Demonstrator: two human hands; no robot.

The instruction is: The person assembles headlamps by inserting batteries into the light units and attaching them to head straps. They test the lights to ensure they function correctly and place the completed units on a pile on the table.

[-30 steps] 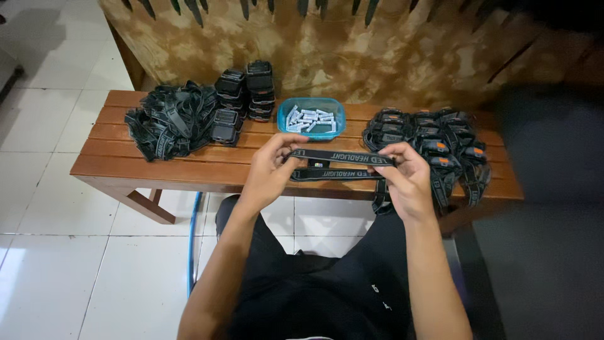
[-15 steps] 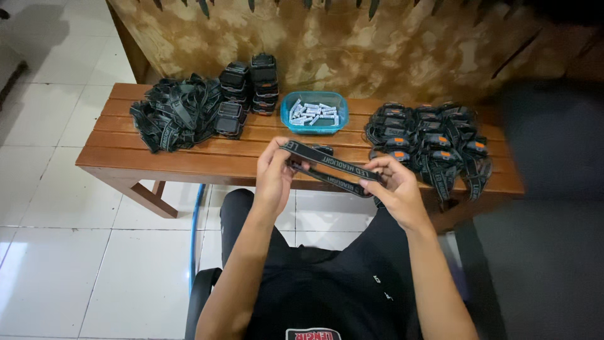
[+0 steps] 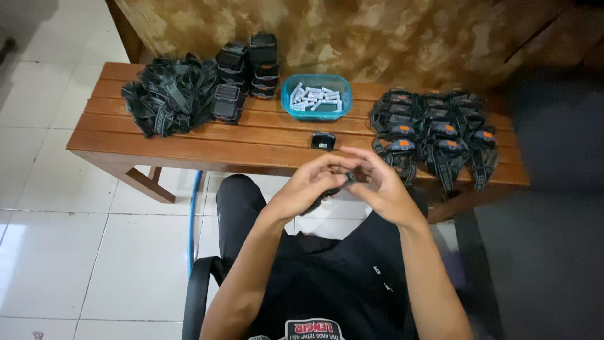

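Left hand (image 3: pixel 311 186) and right hand (image 3: pixel 377 186) pinch a black elastic strap (image 3: pixel 340 184) together, fingers closed, above a wooden bench (image 3: pixel 189 141).

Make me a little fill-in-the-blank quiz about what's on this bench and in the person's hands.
1. The blue tray stands on a wooden ____.
2. Both hands, left hand and right hand, hold a small ____ strap piece.
3. The headlamps with orange parts lie to the tray's ____.

Missing words: bench; black; right

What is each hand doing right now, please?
Left hand: closed on the black strap.
Right hand: fingers pinching the same strap's end.
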